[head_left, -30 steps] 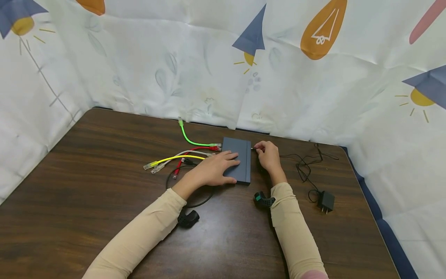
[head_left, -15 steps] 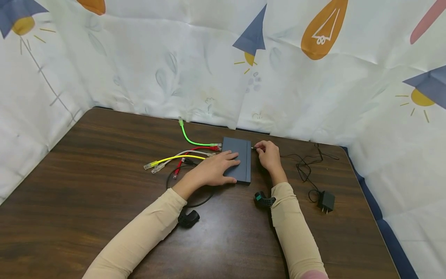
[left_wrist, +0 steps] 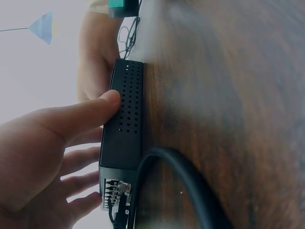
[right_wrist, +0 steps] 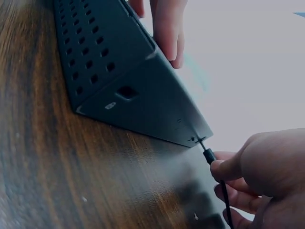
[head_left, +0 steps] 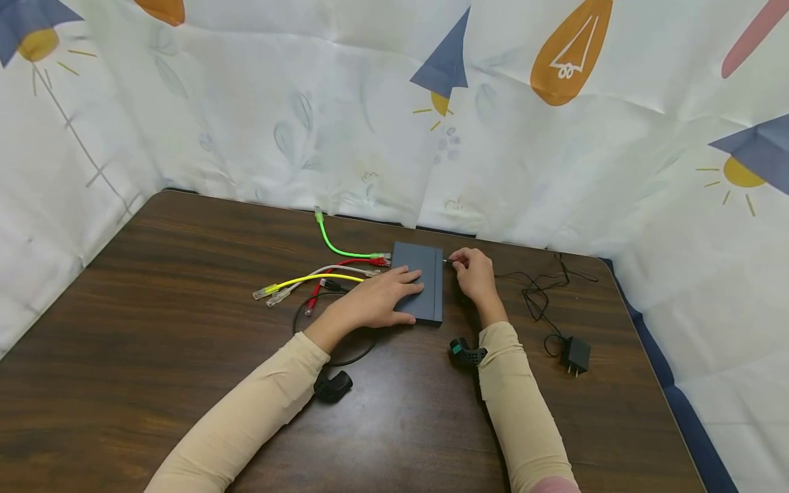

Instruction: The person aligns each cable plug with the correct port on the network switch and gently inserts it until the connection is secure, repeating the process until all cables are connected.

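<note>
A dark blue-grey network switch (head_left: 424,257) lies flat on the table. My left hand (head_left: 383,299) rests on its top with spread fingers, the thumb at the near edge. At the right side my right hand (head_left: 476,277) pinches the black plug (right_wrist: 208,155) of a thin power cord. In the right wrist view its thin metal tip meets the switch's side near a corner; how deep it sits cannot be told. A black cable's plug (left_wrist: 121,217) is at a port on the left end. Green (head_left: 333,245), red (head_left: 354,261), grey and yellow (head_left: 314,277) network cables lie along the left side.
The cord runs right in loose loops (head_left: 537,301) to a black power adapter (head_left: 576,355) with its prongs toward the front. A black cable loop (head_left: 356,361) lies under the left forearm. Patterned white cloth (head_left: 370,103) hangs behind the brown table (head_left: 185,308).
</note>
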